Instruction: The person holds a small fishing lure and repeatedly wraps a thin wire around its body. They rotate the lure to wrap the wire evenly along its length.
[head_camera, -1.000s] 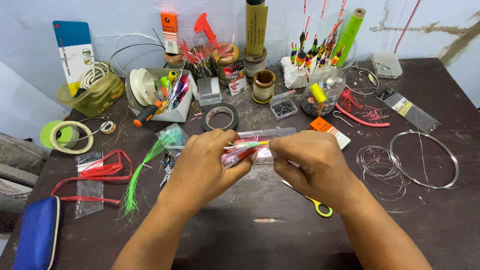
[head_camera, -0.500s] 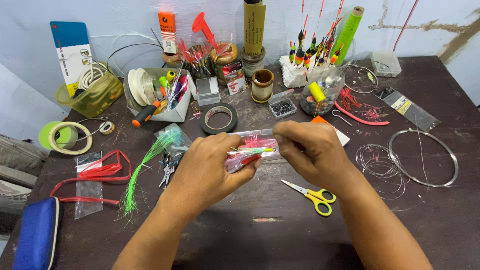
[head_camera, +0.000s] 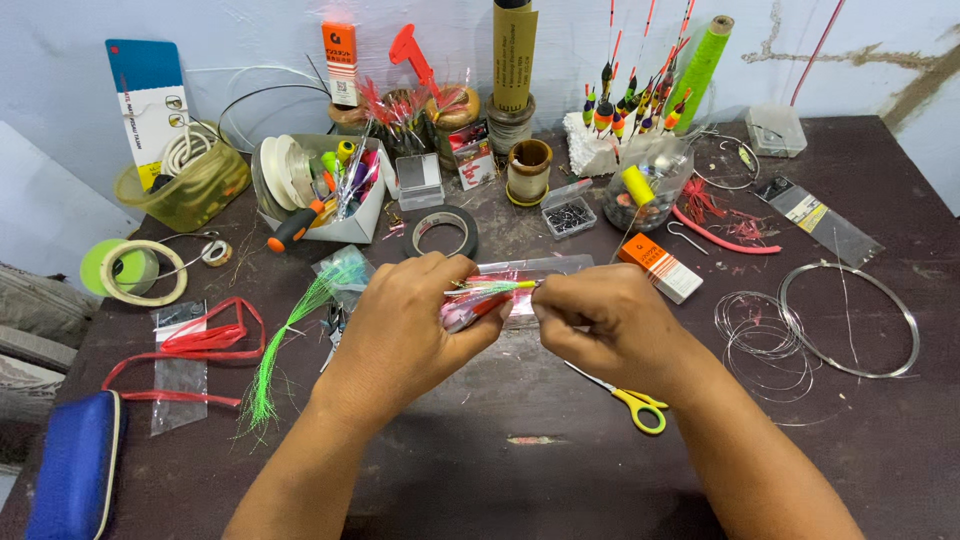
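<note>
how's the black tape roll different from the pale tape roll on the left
The black tape roll is dark and sits mid-table, just beyond the left hand. The pale tape roll is cream with a green disc showing behind it, looks wider across, and lies near the table's left edge, far from both hands. Both lie flat.

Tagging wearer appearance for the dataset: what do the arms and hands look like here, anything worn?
Two bare forearms enter from the bottom edge. No sleeves reach into view, and there are no gloves. The left hand and right hand show no rings, watch, bands or tape on the sides facing the camera. Fingernails are short, as far as visible.
</note>
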